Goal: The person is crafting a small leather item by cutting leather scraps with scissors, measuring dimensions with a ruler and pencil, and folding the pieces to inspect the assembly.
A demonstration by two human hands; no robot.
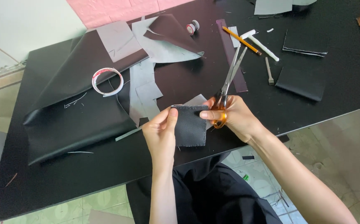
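The left hand (pixel 160 132) has its grip pinched on the left edge of a small dark fabric square (pixel 190 125), thumb on the front face and fingers behind. The right hand (pixel 229 117) pinches the square's upper right corner with thumb and forefinger, while its other fingers are closed through the orange handles of a pair of scissors (pixel 226 89). The blades, pressed nearly together, point away toward 1 o'clock. The square is held upright, just above the near edge of the black desk (pixel 337 79).

At 12 o'clock from the square lie grey offcuts (pixel 147 89); at 10 o'clock a white ring of tape (pixel 107 81) rests on a large folded sheet of black material (pixel 76 112). Toward 1 o'clock lie a dark purple strip (pixel 231 56), an orange pencil (pixel 242 40), a white pen-like tool (pixel 263 46) and a small pronged tool (pixel 269 72). At 2 o'clock are further black pieces (pixel 301 82).
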